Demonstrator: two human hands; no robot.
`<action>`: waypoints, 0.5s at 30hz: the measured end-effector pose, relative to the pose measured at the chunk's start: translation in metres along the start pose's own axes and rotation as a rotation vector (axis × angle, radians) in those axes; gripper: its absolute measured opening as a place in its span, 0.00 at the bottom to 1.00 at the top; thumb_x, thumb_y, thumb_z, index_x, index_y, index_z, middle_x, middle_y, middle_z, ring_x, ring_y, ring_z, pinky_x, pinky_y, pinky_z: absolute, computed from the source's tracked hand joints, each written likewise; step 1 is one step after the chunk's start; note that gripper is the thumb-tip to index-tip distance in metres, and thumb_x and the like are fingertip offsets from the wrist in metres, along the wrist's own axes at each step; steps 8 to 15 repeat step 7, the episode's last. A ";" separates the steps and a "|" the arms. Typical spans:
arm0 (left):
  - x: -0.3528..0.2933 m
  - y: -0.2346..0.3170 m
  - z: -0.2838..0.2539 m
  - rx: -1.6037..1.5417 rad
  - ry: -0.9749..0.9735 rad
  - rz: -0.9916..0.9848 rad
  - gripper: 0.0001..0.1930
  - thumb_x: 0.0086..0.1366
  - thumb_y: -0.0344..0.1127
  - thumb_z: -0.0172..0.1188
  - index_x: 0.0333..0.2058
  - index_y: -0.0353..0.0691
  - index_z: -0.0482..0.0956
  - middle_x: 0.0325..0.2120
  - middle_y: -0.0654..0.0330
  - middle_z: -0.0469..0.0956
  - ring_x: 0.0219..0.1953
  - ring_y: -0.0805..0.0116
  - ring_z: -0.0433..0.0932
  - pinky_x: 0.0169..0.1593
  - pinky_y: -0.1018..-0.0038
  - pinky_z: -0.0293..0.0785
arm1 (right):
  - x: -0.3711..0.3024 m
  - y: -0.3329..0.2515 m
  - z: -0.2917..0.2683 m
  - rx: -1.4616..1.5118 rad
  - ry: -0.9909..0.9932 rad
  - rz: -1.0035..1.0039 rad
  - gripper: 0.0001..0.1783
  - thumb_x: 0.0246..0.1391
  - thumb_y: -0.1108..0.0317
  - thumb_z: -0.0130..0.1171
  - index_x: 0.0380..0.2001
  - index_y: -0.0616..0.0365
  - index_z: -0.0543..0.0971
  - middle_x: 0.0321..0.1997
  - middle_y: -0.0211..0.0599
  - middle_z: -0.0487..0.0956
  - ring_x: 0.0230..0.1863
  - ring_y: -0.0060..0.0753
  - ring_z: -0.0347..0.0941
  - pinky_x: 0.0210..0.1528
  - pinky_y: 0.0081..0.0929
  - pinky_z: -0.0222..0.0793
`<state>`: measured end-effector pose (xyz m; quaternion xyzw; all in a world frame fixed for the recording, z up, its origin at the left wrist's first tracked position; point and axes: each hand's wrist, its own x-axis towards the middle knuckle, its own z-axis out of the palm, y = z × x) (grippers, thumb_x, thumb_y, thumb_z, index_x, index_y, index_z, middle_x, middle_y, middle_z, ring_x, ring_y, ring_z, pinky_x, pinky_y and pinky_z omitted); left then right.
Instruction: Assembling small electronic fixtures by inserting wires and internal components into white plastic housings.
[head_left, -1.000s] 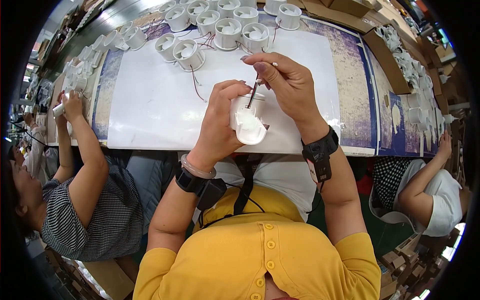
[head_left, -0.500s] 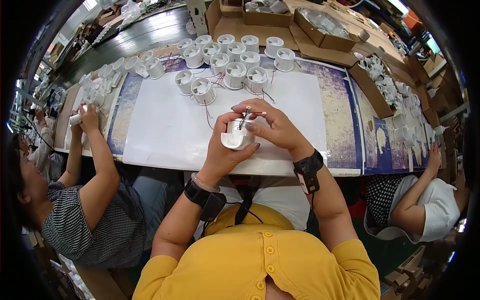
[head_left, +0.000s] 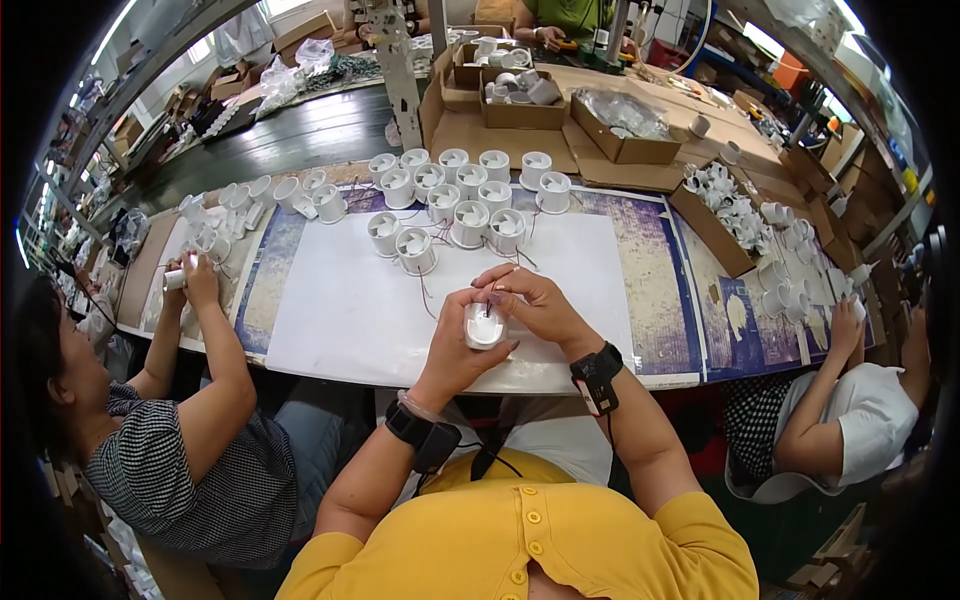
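Observation:
Above the near half of the white board, my left hand is wrapped round a white plastic fan housing. A pale, cup-like end of it faces me. My right hand is at the far side of the housing, its thumb and fingers closed on thin dark and red wires that come out of it. The wire ends are partly hidden by the fingers. Beyond my hands stand several white round fan units with blades inside and loose wires trailing from them.
At the left a co-worker's hands hold a white cylinder near more white parts. An open carton of white parts stands at the right, near another person's hand. Cartons line the back by a metal post.
The view has tilted up, showing more of the back. The housing has turned in my left hand, and my right fingers have closed in on the wires, whose white connector no longer shows clearly.

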<state>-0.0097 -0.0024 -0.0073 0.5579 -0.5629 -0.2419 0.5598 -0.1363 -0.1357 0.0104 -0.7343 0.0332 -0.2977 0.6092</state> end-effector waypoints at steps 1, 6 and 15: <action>0.000 0.002 0.000 0.017 0.002 0.004 0.38 0.49 0.29 0.73 0.57 0.38 0.60 0.50 0.58 0.68 0.54 0.67 0.68 0.58 0.72 0.65 | 0.000 -0.001 0.000 0.017 -0.015 0.007 0.11 0.61 0.68 0.56 0.44 0.58 0.82 0.51 0.37 0.76 0.54 0.31 0.70 0.58 0.29 0.64; 0.002 0.000 0.000 0.002 0.009 0.011 0.38 0.49 0.30 0.73 0.56 0.38 0.60 0.51 0.58 0.68 0.55 0.67 0.68 0.58 0.72 0.64 | 0.001 0.000 -0.002 0.061 -0.051 0.049 0.12 0.62 0.66 0.56 0.46 0.56 0.82 0.52 0.38 0.75 0.55 0.32 0.70 0.59 0.29 0.64; 0.003 0.000 0.000 0.004 0.010 0.017 0.38 0.49 0.30 0.73 0.56 0.38 0.60 0.51 0.58 0.68 0.55 0.67 0.68 0.58 0.72 0.64 | 0.001 0.001 -0.002 0.067 -0.052 0.065 0.12 0.62 0.65 0.56 0.46 0.55 0.82 0.53 0.38 0.74 0.55 0.32 0.70 0.59 0.29 0.64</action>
